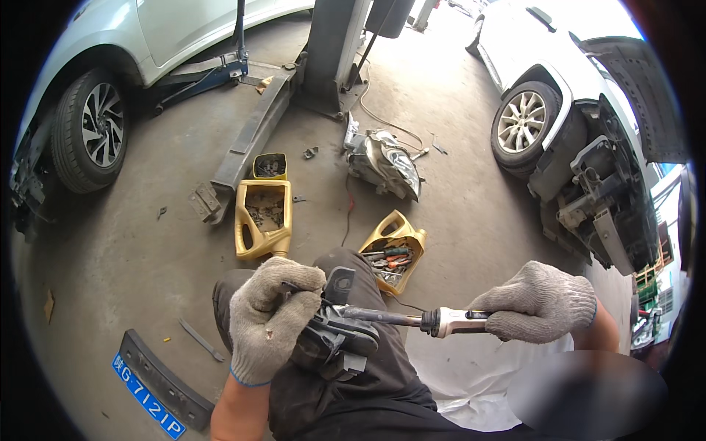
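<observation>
My left hand (273, 312), in a grey knit glove with a small hole, grips a black plastic car part (340, 339) over my lap. Its fingers are closed round the part's upper left edge. My right hand (533, 303), gloved too, is wrapped round the pale and black handle of a soldering iron (441, 322). The iron's long metal barrel points left. Its end meets the upper side of the black part, and I cannot tell the exact spot the tip touches. A flat tab with a round mark stands up from the part.
Ahead are a cut-open yellow jug (285, 220) of small hardware, a yellow tub (270, 166) and another jug (412, 261) with hand tools. A headlight (386, 165) lies beyond. A lift post (331, 59), two cars and a blue licence plate (147, 393) on a black holder surround me.
</observation>
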`<state>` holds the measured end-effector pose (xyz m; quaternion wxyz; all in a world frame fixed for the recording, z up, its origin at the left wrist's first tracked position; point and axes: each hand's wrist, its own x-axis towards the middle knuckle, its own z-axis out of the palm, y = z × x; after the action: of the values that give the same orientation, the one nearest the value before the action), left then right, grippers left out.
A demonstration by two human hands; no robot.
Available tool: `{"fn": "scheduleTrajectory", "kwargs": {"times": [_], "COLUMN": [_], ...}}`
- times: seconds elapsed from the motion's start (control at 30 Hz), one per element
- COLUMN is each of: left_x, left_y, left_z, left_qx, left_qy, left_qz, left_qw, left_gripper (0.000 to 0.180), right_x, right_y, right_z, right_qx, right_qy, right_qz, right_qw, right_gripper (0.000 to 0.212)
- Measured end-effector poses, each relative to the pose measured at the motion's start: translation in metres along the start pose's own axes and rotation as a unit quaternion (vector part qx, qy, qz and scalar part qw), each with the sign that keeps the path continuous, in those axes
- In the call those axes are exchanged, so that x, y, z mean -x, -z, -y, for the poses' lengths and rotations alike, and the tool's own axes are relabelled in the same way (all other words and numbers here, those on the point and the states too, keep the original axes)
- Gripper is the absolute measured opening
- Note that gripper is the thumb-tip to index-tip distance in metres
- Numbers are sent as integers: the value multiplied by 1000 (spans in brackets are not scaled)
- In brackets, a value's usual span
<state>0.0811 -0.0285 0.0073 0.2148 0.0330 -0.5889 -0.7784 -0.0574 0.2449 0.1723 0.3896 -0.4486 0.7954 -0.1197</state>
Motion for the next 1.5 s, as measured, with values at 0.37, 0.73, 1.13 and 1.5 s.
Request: {"fn": "scheduleTrajectory", "kwargs": {"times": [0.37, 0.73, 1.13, 1.5], "left_x": [-6, -7, -13, -8], "left_y": [4, 4, 4, 4], "left_z": [9, 16, 15, 17], "left_qx": [-73, -6, -68, -9], "left_qy": [-116, -65, -159, -96], "left_qz": [37, 13, 53, 29], "left_qw": [990, 998, 983, 995], "left_gripper": [14, 10, 11, 10], "right_x": [3, -4, -4, 7], "right_y": [-2, 14, 13, 1], "right_z": [-2, -3, -13, -21], "right_qx": [-44, -10, -37, -80], "right_qy": [-25, -18, -7, 0], "right_qz": [-20, 26, 21, -24], "right_qw": [999, 999, 999, 997], "right_gripper": [28, 26, 27, 29]}}
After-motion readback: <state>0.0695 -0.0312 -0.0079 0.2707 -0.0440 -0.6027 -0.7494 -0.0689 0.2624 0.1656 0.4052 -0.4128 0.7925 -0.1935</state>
